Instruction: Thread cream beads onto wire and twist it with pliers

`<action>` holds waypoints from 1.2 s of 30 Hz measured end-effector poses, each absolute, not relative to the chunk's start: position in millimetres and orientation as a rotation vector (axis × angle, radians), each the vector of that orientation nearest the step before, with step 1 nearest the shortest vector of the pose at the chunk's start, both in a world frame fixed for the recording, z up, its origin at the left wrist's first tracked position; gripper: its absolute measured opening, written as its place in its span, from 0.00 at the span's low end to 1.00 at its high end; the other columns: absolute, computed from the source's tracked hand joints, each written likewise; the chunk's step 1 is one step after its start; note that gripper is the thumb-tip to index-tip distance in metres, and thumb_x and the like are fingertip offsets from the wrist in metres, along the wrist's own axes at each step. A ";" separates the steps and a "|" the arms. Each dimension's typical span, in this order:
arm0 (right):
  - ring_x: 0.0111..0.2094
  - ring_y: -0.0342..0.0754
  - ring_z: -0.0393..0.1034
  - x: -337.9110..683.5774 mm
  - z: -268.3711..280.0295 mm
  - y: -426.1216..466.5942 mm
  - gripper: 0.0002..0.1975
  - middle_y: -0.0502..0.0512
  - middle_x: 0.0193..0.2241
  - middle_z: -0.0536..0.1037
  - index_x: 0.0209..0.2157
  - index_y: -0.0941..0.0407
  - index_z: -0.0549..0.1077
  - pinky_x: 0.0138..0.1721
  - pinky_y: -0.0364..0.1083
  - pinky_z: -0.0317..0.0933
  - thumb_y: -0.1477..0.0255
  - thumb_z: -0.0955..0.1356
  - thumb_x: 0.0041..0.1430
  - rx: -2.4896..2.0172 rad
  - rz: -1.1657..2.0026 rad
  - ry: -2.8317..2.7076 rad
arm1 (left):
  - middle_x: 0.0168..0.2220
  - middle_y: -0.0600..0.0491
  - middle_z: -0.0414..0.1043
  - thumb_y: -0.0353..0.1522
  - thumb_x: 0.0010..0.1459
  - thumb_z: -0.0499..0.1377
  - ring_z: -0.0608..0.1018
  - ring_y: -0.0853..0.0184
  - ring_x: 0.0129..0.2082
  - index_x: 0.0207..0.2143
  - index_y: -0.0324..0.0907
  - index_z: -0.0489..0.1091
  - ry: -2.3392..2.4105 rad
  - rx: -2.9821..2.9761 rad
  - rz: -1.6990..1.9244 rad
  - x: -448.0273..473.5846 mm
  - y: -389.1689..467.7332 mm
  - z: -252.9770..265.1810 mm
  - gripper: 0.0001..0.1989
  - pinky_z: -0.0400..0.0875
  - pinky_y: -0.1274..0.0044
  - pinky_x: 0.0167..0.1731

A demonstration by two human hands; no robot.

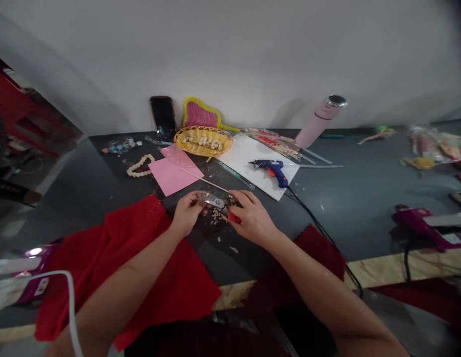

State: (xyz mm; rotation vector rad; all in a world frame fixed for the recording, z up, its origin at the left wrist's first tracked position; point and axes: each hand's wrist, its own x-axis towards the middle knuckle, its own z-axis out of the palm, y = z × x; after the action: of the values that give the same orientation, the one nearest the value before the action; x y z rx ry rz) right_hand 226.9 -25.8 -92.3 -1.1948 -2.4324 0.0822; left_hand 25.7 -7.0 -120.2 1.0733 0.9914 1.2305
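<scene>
My right hand [254,217] is wrapped around a pair of hand cutters [214,201] with a silver head and a red grip, jaws pointing left. My left hand [187,213] is closed in a pinch by the jaws; whatever lies between its fingers is too small or hidden to make out. Below the cutters, small pale cut bits [216,216] are scattered on the dark tabletop. A thin wooden stick [203,180] runs from the pink paper [170,177] to the fingertips of my right hand.
Behind my hands stand a yellow basket [184,144] of pale pieces, a phone [164,118] and a pink bottle [317,121]. A blue glue gun [273,170] rests on white paper [245,157], its cord trailing right. Red cloth [156,287] drapes over the front edge. A purple tool [424,225] lies at right.
</scene>
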 end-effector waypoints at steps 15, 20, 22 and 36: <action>0.47 0.54 0.58 227.3 -94.1 -25.5 0.07 0.59 0.48 0.67 0.30 0.55 0.74 0.45 0.53 0.57 0.68 0.65 0.57 -1.226 0.140 -2.480 | 0.22 0.56 0.68 0.29 0.49 0.59 0.67 0.75 0.19 0.27 0.37 0.69 1.047 1.155 1.191 23.4 -7.3 -123.3 0.03 0.61 0.81 0.20; 0.48 0.54 0.58 228.9 -91.9 -24.2 0.05 0.57 0.48 0.67 0.31 0.55 0.73 0.48 0.54 0.55 0.71 0.65 0.56 -1.194 0.147 -2.510 | 0.22 0.56 0.69 0.27 0.49 0.58 0.68 0.74 0.19 0.28 0.38 0.69 1.021 1.170 1.193 23.4 -7.2 -122.1 0.02 0.62 0.81 0.20; 0.47 0.54 0.59 229.1 -91.2 -24.1 0.05 0.57 0.48 0.67 0.31 0.55 0.73 0.48 0.54 0.56 0.71 0.65 0.56 -1.193 0.148 -2.519 | 0.22 0.56 0.69 0.27 0.48 0.58 0.68 0.74 0.18 0.28 0.38 0.69 1.027 1.159 1.199 23.7 -7.9 -120.2 0.02 0.62 0.81 0.20; 0.48 0.54 0.59 228.3 -87.8 -27.3 0.05 0.57 0.49 0.67 0.34 0.54 0.73 0.46 0.54 0.55 0.72 0.65 0.54 -1.279 0.114 -2.511 | 0.22 0.55 0.69 0.28 0.50 0.58 0.68 0.74 0.19 0.28 0.38 0.69 1.025 1.162 1.198 23.4 -7.5 -123.3 0.02 0.62 0.81 0.20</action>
State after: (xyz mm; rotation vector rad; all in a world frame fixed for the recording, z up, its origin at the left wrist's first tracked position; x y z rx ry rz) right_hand 228.3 -27.3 -87.8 -1.2785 -2.5110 0.1137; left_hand 23.4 -7.5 -123.3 1.1620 1.0247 1.1984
